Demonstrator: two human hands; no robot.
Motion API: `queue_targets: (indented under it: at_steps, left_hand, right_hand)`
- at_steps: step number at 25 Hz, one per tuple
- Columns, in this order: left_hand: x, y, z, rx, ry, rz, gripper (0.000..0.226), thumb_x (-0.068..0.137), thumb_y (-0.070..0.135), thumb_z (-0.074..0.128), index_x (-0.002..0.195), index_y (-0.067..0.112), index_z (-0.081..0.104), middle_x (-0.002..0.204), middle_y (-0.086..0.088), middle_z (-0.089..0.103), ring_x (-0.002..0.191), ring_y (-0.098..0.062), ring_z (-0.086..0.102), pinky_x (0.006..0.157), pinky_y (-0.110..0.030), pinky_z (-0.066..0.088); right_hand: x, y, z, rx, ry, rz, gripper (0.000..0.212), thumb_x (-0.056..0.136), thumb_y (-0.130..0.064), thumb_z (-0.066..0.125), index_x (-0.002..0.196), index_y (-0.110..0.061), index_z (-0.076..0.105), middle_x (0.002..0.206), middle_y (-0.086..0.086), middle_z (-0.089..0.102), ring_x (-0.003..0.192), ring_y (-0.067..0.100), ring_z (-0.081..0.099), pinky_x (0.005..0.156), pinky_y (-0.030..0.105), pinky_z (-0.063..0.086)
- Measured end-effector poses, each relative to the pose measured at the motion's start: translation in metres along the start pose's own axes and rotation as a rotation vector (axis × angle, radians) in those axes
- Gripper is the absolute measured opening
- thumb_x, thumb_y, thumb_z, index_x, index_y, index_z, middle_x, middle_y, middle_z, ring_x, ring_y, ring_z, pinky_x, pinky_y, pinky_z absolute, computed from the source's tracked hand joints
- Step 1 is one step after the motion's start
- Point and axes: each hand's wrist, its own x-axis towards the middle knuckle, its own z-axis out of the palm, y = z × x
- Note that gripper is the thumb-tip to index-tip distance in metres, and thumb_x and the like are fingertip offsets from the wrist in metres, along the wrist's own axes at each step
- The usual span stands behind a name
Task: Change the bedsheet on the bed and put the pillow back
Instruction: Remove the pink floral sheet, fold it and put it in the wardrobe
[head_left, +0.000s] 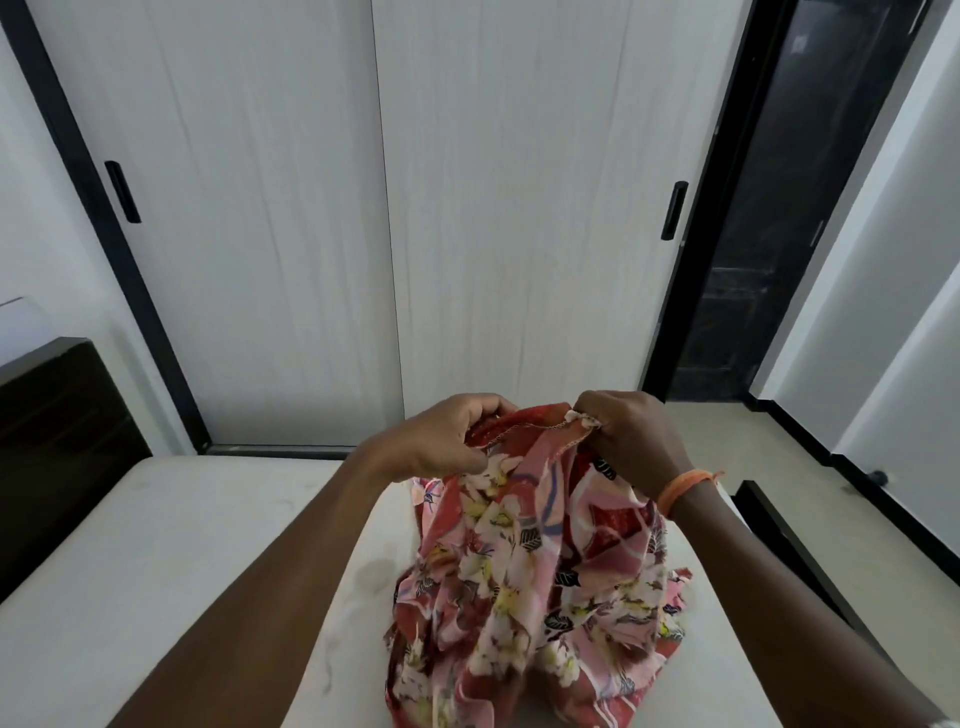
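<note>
Floral bedsheet (524, 561) hangs bunched, hiding the mattress (156, 545) beneath, hem pinched by left grip (441, 436) and right grip (628, 436).

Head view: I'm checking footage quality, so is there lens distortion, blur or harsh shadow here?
Head view: wide-angle bowing splays the wardrobe doors and frame outward; lighting is soft and even, without hard shadows; the floral bedsheet, left hand and right hand look fairly sharp; the mattress shows faint stains.
</note>
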Motion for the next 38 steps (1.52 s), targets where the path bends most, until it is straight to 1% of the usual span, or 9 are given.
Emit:
queue_targets:
  at_steps: [3, 5, 8, 12, 18, 23, 28, 33, 38]
  left_hand:
    - [0.005, -0.001, 0.012, 0.372, 0.301, 0.100, 0.054, 0.087, 0.000, 0.059, 0.135, 0.021, 0.047, 0.127, -0.004, 0.056, 0.109, -0.020, 0.061, 0.088, -0.033, 0.056]
    - [0.006, -0.010, 0.024, 0.552, 0.517, 0.284, 0.048, 0.089, 0.008, 0.053, 0.135, 0.016, 0.039, 0.125, -0.006, 0.047, 0.092, -0.018, 0.059, 0.078, -0.029, 0.057]
    - [0.008, -0.024, 0.034, 0.634, 0.750, 0.449, 0.024, 0.089, 0.021, 0.038, 0.112, 0.014, 0.040, 0.101, -0.011, 0.050, 0.077, -0.013, 0.049, 0.061, -0.022, 0.051]
    - [0.008, -0.026, 0.049, 0.495, 0.996, 0.344, 0.024, 0.097, 0.015, 0.038, 0.099, 0.006, 0.059, 0.092, -0.005, 0.058, 0.084, -0.015, 0.053, 0.073, -0.021, 0.047]
    - [0.004, -0.012, 0.104, -0.338, 0.857, 0.070, 0.018, 0.100, 0.029, 0.054, 0.104, 0.013, 0.059, 0.081, -0.002, 0.068, 0.067, -0.015, 0.066, 0.057, -0.028, 0.057]
    - [0.005, -0.014, 0.113, -0.143, 0.869, 0.198, 0.011, 0.097, 0.026, 0.062, 0.102, 0.016, 0.064, 0.082, 0.010, 0.069, 0.072, -0.005, 0.068, 0.063, -0.023, 0.058]
    - [0.002, -0.018, 0.086, -0.032, 1.110, 0.220, 0.014, 0.093, 0.016, 0.067, 0.096, 0.015, 0.054, 0.076, 0.007, 0.063, 0.065, -0.006, 0.065, 0.053, -0.016, 0.054]
    - [0.001, -0.041, 0.085, 0.879, 0.775, 0.606, 0.020, 0.087, 0.023, 0.072, 0.101, 0.010, 0.068, 0.092, -0.009, 0.073, 0.073, -0.021, 0.072, 0.063, -0.028, 0.061]
    - [0.005, -0.033, 0.104, 0.280, 0.880, 0.286, 0.030, 0.103, 0.032, 0.043, 0.108, 0.014, 0.067, 0.075, 0.006, 0.068, 0.058, -0.006, 0.062, 0.055, -0.003, 0.040]
  right_hand:
    - [0.003, -0.004, -0.001, 0.063, 0.001, 0.062, 0.032, 0.079, -0.004, 0.072, 0.062, -0.020, 0.051, 0.051, -0.006, 0.049, 0.043, 0.018, 0.046, 0.043, 0.024, 0.032]
    - [0.007, -0.008, -0.002, 0.153, 0.028, 0.098, 0.042, 0.084, -0.010, 0.070, 0.057, -0.027, 0.042, 0.049, -0.007, 0.046, 0.042, 0.017, 0.045, 0.041, 0.027, 0.031]
    - [0.012, -0.014, -0.004, 0.226, 0.042, 0.146, 0.041, 0.089, -0.028, 0.066, 0.054, -0.019, 0.045, 0.047, -0.001, 0.048, 0.042, 0.018, 0.043, 0.040, 0.032, 0.032]
    - [0.014, -0.014, -0.007, 0.274, 0.084, 0.273, 0.041, 0.083, -0.019, 0.072, 0.052, -0.016, 0.046, 0.047, -0.001, 0.048, 0.044, 0.013, 0.039, 0.040, 0.034, 0.035]
    - [0.019, -0.022, -0.003, 0.313, 0.161, 0.459, 0.038, 0.077, 0.001, 0.062, 0.049, -0.011, 0.039, 0.044, -0.001, 0.037, 0.044, 0.011, 0.030, 0.043, 0.028, 0.025]
    - [0.022, -0.032, -0.005, 0.435, 0.200, 0.455, 0.031, 0.077, 0.003, 0.057, 0.052, 0.003, 0.039, 0.048, 0.005, 0.032, 0.047, 0.012, 0.027, 0.043, 0.027, 0.022]
    - [0.022, -0.033, -0.003, 0.460, 0.182, 0.472, 0.036, 0.081, -0.001, 0.060, 0.053, 0.004, 0.038, 0.048, 0.005, 0.032, 0.048, 0.013, 0.027, 0.044, 0.026, 0.022]
    - [0.025, -0.034, -0.007, 0.526, 0.189, 0.528, 0.033, 0.079, 0.002, 0.055, 0.053, 0.008, 0.036, 0.050, 0.005, 0.031, 0.049, 0.015, 0.027, 0.045, 0.026, 0.021]
    - [0.031, -0.037, -0.005, 0.524, 0.173, 0.495, 0.034, 0.080, -0.001, 0.058, 0.054, 0.009, 0.037, 0.050, 0.006, 0.032, 0.049, 0.015, 0.028, 0.044, 0.027, 0.021]
